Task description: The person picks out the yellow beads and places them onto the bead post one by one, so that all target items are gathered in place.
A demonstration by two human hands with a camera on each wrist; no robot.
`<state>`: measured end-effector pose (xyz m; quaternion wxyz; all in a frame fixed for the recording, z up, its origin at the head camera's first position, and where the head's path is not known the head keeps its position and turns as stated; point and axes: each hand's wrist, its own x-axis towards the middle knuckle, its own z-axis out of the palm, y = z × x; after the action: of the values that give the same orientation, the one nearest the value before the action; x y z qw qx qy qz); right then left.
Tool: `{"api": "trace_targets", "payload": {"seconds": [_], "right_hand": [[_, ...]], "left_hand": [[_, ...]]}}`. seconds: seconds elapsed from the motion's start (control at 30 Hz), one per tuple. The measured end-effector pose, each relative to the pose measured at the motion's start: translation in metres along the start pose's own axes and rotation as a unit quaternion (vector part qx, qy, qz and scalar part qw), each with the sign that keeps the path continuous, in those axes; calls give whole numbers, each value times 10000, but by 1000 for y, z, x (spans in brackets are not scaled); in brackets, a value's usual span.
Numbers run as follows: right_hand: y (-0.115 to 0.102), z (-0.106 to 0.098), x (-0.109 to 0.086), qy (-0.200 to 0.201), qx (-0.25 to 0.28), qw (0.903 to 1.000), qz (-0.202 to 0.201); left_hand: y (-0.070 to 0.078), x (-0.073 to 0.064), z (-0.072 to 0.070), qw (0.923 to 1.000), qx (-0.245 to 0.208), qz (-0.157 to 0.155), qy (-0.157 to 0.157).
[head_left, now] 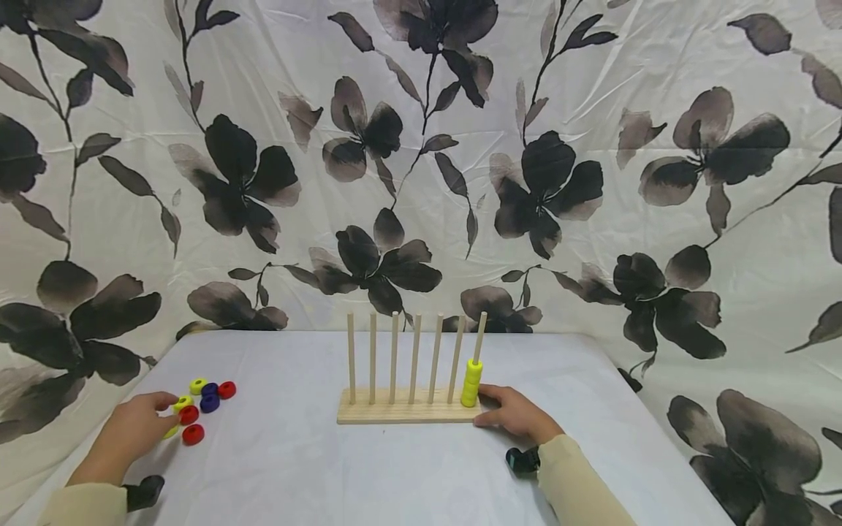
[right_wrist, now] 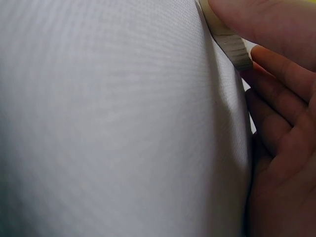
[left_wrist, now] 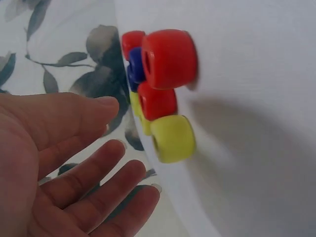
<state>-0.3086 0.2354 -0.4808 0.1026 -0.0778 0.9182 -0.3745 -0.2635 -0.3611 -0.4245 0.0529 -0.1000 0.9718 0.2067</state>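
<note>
On the left of the table, my left hand (head_left: pixel 134 424) hovers beside a loose group of red, yellow and blue beads. In the left wrist view its fingers are spread and hold nothing, close to a yellow bead (left_wrist: pixel 174 139) and a red bead (left_wrist: pixel 173 59). A wooden peg stand (head_left: pixel 408 415) with several upright pegs stands in the middle. Yellow beads (head_left: pixel 471 383) are stacked on its rightmost peg. My right hand (head_left: pixel 516 415) grips the right end of the base, thumb in front and fingers behind, as the right wrist view shows.
A white cloth covers the table (head_left: pixel 283 467). Behind it hangs a floral curtain (head_left: pixel 460 183). Farther back in the bead group lie blue beads (head_left: pixel 210 403), a red bead (head_left: pixel 226 389) and a yellow bead (head_left: pixel 198 386). The other pegs (head_left: pixel 372 358) carry no beads.
</note>
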Motion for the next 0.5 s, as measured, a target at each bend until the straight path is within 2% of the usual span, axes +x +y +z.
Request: {"api": "trace_targets", "payload": {"seconds": [0.23,0.5], "right_hand": [[0,0,-1,34,-59,10000,-45],[1,0,-1,-12,8,10000,-92]], "left_hand": [[-4,1,4,9999,102,26,-112],[-7,3,11,9992,31,-250,-304]]}}
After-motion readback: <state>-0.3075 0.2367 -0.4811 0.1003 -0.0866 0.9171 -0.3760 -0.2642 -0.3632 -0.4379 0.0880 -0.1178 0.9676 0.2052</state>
